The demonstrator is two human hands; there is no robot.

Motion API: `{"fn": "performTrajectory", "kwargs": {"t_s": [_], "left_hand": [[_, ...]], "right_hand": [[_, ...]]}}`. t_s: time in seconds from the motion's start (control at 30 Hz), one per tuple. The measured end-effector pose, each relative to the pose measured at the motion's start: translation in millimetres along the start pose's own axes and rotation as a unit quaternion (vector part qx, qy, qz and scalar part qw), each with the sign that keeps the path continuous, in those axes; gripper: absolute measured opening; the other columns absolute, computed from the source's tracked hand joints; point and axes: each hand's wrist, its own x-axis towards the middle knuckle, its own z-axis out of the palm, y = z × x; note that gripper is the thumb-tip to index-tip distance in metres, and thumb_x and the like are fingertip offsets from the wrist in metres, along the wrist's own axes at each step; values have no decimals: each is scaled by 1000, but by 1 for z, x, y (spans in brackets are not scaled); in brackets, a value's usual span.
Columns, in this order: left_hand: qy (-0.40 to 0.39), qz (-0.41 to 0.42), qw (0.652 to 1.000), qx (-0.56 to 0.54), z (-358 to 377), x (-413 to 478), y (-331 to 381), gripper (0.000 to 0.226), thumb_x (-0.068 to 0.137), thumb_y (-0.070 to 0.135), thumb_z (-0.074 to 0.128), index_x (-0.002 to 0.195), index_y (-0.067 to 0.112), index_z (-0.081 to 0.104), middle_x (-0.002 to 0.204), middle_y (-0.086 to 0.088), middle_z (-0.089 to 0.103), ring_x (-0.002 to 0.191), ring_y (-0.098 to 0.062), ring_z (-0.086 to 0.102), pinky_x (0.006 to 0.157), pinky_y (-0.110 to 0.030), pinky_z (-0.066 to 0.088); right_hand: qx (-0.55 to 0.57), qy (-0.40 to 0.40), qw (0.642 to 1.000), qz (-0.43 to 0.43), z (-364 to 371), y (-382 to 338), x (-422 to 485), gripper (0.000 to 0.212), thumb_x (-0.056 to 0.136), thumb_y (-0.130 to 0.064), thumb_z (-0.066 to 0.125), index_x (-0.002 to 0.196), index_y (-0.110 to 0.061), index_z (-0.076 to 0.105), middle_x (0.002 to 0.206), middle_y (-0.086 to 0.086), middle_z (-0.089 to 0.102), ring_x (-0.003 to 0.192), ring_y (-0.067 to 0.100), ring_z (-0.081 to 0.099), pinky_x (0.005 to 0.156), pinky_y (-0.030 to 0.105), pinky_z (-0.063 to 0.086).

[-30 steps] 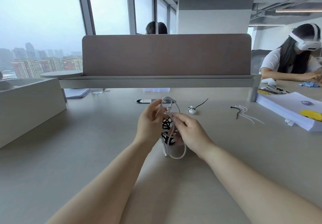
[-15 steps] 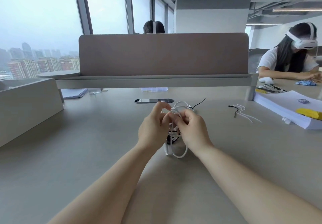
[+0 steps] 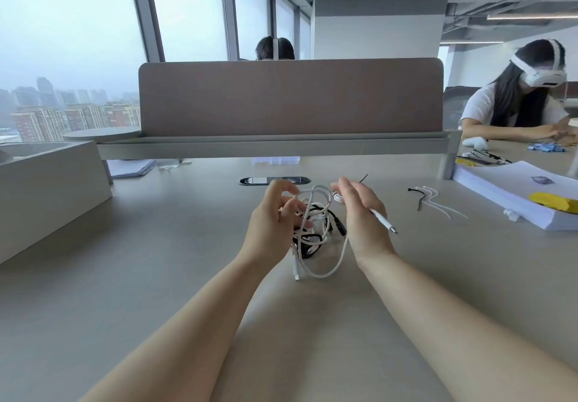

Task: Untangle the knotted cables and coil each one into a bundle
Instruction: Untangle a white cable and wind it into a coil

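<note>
A white cable (image 3: 325,272) and a black cable (image 3: 338,226) are tangled together in a loose knot just above the grey desk (image 3: 156,261). My left hand (image 3: 271,223) grips loops of the white cable on the knot's left side, fingers curled. My right hand (image 3: 362,218) is on the right side and holds the white cable near its end. That cable's plug (image 3: 386,225) sticks out to the right past the hand. A long white loop hangs down to the desk between my wrists.
Loose cable ties (image 3: 429,199) lie to the right, beside a paper stack (image 3: 513,197) with a yellow object (image 3: 552,203). A desk grommet (image 3: 273,180) and a brown divider (image 3: 291,98) are beyond. A grey box (image 3: 47,189) stands left. A person (image 3: 525,104) sits far right.
My hands have moved apart from a close pinch at the knot's top. The white cable's plug end has come free to the right, and the loops are looser and wider.
</note>
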Motion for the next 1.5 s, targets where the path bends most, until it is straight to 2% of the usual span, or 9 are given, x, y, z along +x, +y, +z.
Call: {"fn": "performTrajectory", "kwargs": {"t_s": [0.17,0.4,0.6,0.73,0.83,1.1,1.27,1.4,1.5], "left_hand": [[-55,5,998,-20,2,-2,3,14,102,12,41,97,24,46,87,-8,70,56,-18,67,60,-21,51],[-60,-8,994,-90,2,-3,2,4,94,15,58,90,14,59,84,-9,68,72,-18,71,69,-22,53],[51,0,998,39,-2,4,-3,16,95,20,56,82,29,55,70,4,71,64,-11,70,68,-32,56],[134,-4,985,110,-13,9,-10,16,95,24,55,81,29,48,67,10,67,69,-12,67,70,-37,54],[159,-14,980,116,-19,11,-16,15,93,17,54,82,23,45,67,10,67,70,-14,66,69,-39,53],[6,11,994,113,-12,9,-15,32,90,2,48,78,31,54,85,17,68,80,-9,62,70,-16,46],[-71,-32,994,82,-15,8,-20,13,75,30,54,75,29,67,75,16,68,70,-11,62,69,-35,53],[-82,-46,995,27,-20,9,-21,47,80,60,43,91,26,73,90,9,73,92,-12,67,88,-40,50],[-33,-49,997,43,-19,12,-22,25,93,43,43,96,34,67,101,3,72,96,-15,66,89,-34,49]], "right_hand": [[-5,-92,996,12,2,8,1,22,101,-29,41,110,-31,61,114,-7,61,103,-2,57,86,13,45],[-47,-40,998,-2,-1,3,2,14,97,-30,51,96,-17,58,90,-2,62,86,13,57,67,18,43],[21,-69,997,-8,-3,-3,-3,12,84,-29,70,85,-17,66,83,-5,67,86,12,62,75,19,47],[-27,-210,977,-31,-1,-5,-9,63,64,-49,77,120,-27,59,111,-7,62,106,4,57,94,21,45],[-144,-292,941,-94,9,0,-19,84,58,-42,83,130,-39,40,121,-10,46,116,1,43,99,19,37],[-428,-215,866,-146,11,15,-12,120,59,-59,80,149,-18,13,155,-1,17,141,18,19,110,37,21],[-321,-214,921,-59,12,13,-13,118,68,-38,80,152,-16,-1,157,-2,16,143,16,21,115,36,20],[-170,-232,958,2,13,5,-13,130,50,-74,69,151,-18,8,134,-13,40,125,6,38,111,30,27],[-119,-279,953,17,9,1,-16,145,33,-84,67,151,-26,6,141,-26,31,111,-9,43,107,22,27]]}}
